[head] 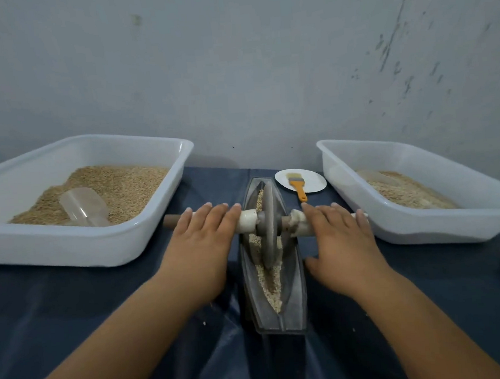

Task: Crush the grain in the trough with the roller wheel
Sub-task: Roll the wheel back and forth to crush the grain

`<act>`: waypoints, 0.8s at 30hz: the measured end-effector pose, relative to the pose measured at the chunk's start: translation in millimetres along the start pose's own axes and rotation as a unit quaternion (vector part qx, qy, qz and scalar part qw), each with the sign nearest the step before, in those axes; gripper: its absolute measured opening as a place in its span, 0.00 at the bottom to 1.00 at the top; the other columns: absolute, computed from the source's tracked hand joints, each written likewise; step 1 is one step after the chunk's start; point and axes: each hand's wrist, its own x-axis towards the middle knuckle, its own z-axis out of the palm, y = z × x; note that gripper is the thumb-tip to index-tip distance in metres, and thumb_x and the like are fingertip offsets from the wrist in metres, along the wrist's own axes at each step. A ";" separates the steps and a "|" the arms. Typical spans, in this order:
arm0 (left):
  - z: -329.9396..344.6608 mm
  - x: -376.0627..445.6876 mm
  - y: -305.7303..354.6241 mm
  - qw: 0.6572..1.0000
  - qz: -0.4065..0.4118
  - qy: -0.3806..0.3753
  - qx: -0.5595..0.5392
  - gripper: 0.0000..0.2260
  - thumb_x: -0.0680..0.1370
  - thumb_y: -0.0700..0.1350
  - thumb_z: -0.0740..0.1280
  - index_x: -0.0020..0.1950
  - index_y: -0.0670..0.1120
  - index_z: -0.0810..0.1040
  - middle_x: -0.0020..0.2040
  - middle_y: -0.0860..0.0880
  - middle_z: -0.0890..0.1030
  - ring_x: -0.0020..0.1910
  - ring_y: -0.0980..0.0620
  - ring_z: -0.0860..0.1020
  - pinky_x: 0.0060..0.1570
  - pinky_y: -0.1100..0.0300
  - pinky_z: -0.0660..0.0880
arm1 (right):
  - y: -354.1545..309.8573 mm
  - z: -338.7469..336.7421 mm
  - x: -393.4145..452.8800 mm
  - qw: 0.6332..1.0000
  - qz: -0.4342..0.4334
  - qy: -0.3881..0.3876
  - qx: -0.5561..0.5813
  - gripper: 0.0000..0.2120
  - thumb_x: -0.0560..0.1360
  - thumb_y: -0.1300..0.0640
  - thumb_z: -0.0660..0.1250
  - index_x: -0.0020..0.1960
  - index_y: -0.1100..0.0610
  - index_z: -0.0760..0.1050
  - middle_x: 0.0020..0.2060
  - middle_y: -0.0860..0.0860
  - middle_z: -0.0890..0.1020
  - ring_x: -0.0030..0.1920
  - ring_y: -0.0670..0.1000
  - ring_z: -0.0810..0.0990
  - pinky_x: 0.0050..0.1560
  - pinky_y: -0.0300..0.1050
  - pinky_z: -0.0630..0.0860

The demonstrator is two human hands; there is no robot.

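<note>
Dark cloth (73,305) underfoot; hands (201,246) hide most of the axle (171,220).

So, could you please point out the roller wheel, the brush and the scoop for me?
roller wheel (267,217): head view, on the grey disc's face.
brush (298,185): head view, on the orange handle near the bristles.
scoop (83,205): head view, on the clear bowl lying in the grain.

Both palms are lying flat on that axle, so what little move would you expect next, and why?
Probably rolling the wheel toward the person. The left hand and right hand press flat on the axle handles, the wheel sits near mid-trough, and coarse grain lies on the near side.
</note>
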 end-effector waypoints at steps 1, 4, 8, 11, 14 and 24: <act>0.2 -0.5 0.9 1.000 0.006 0.002 -0.001 0.41 0.76 0.44 0.65 0.78 0.50 0.37 0.78 0.51 0.45 0.78 0.48 0.43 0.75 0.49 0.40 | 0.2 3.3 -1.6 1.000 0.007 0.006 0.005 0.42 0.76 0.47 0.64 0.79 0.46 0.40 0.78 0.47 0.51 0.79 0.52 0.43 0.77 0.58 0.39; 2.1 -18.7 4.7 0.998 0.039 0.049 -0.011 0.42 0.65 0.37 0.73 0.77 0.43 0.60 0.74 0.42 0.64 0.74 0.39 0.61 0.72 0.40 0.58 | 3.3 19.1 -24.9 0.999 0.014 0.035 -0.008 0.43 0.76 0.45 0.64 0.79 0.45 0.37 0.78 0.47 0.48 0.78 0.52 0.41 0.77 0.57 0.38; 13.0 -26.9 5.9 0.992 0.057 0.109 -0.013 0.35 0.64 0.36 0.66 0.73 0.42 0.69 0.69 0.42 0.72 0.70 0.38 0.68 0.70 0.38 0.61 | 11.9 24.9 -42.4 0.999 0.004 0.049 -0.014 0.44 0.75 0.44 0.64 0.78 0.43 0.36 0.78 0.46 0.49 0.78 0.51 0.40 0.76 0.55 0.36; 6.1 -5.8 5.2 0.999 0.008 0.045 -0.002 0.38 0.74 0.43 0.64 0.79 0.50 0.47 0.76 0.50 0.55 0.77 0.46 0.51 0.75 0.46 0.44 | 9.1 15.2 -21.8 0.999 -0.006 0.033 -0.002 0.42 0.76 0.46 0.64 0.78 0.44 0.38 0.78 0.46 0.48 0.78 0.50 0.40 0.77 0.55 0.34; 4.9 7.4 0.4 1.000 -0.007 0.021 0.003 0.37 0.76 0.44 0.63 0.77 0.53 0.43 0.75 0.53 0.53 0.76 0.50 0.51 0.75 0.49 0.44 | -0.1 5.4 0.6 1.000 0.000 0.016 0.019 0.40 0.77 0.48 0.64 0.79 0.45 0.42 0.78 0.46 0.49 0.79 0.51 0.40 0.76 0.58 0.35; 18.0 -26.0 -1.5 0.996 0.037 0.076 -0.030 0.41 0.62 0.37 0.75 0.74 0.43 0.66 0.70 0.44 0.71 0.71 0.40 0.67 0.70 0.39 0.61 | 5.7 23.4 -28.8 0.996 -0.022 0.091 -0.002 0.44 0.69 0.48 0.72 0.78 0.46 0.51 0.76 0.49 0.60 0.78 0.54 0.49 0.77 0.61 0.41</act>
